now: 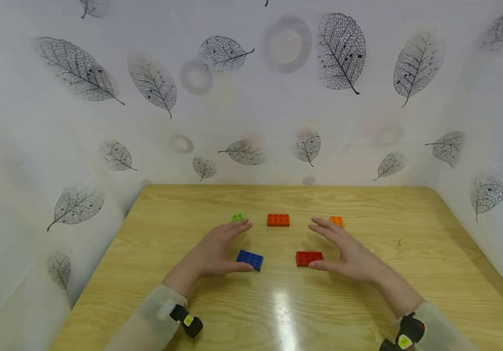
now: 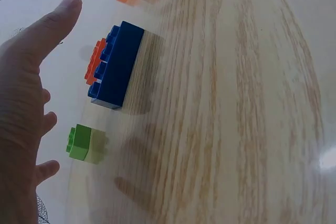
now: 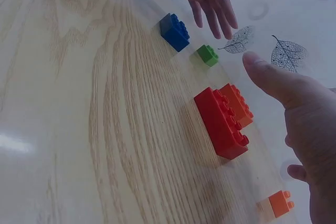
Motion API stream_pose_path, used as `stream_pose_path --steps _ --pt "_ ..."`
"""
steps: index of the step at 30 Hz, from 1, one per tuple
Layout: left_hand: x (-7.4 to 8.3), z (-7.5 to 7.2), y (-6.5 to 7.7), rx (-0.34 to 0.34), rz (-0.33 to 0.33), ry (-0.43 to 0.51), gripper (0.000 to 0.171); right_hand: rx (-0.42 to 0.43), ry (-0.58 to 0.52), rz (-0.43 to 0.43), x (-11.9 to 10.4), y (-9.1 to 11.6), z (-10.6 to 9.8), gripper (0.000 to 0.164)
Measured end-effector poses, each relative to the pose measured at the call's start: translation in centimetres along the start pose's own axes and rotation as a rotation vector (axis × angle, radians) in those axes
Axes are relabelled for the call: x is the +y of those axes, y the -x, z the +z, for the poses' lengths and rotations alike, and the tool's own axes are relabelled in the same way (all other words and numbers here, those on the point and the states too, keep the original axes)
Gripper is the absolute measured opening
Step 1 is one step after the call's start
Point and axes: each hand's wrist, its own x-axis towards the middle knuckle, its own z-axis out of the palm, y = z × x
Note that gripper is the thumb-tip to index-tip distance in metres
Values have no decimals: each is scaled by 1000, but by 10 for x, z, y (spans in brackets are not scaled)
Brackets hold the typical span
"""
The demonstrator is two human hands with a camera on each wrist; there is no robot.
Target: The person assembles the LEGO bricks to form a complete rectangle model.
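Note:
My left hand (image 1: 213, 251) hovers over the table with fingers spread and nothing held, its thumb overlapping the near edge of a blue building brick (image 1: 249, 259) in the head view. Its fingertips partly cover a small green brick (image 1: 237, 217) farther back. On the other side my right hand (image 1: 349, 252) is likewise spread and holds nothing. A red brick (image 1: 308, 258) lies by its thumb, and a small orange brick (image 1: 337, 221) sits just beyond its fingers. Between the hands, farther back, rests an orange-red brick (image 1: 278, 220). In the left wrist view the blue brick (image 2: 119, 64) stands studs facing away.
The bricks lie apart on a light wooden table (image 1: 155, 253). White cloth with a leaf print (image 1: 242, 107) hangs behind the table and along both its sides. A bright light reflection shows on the near part of the tabletop.

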Motion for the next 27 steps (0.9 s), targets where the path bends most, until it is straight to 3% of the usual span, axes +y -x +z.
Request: stream_pose_path --steps 9,20,27 --pt "-1 4 2 7 -6 45 102 -1 -42 11 0 3 3 89" --pt "-8 13 0 22 35 83 97 10 -95 13 6 8 10 92" --pt "-11 18 0 13 38 104 92 10 -91 28 9 11 14 86"
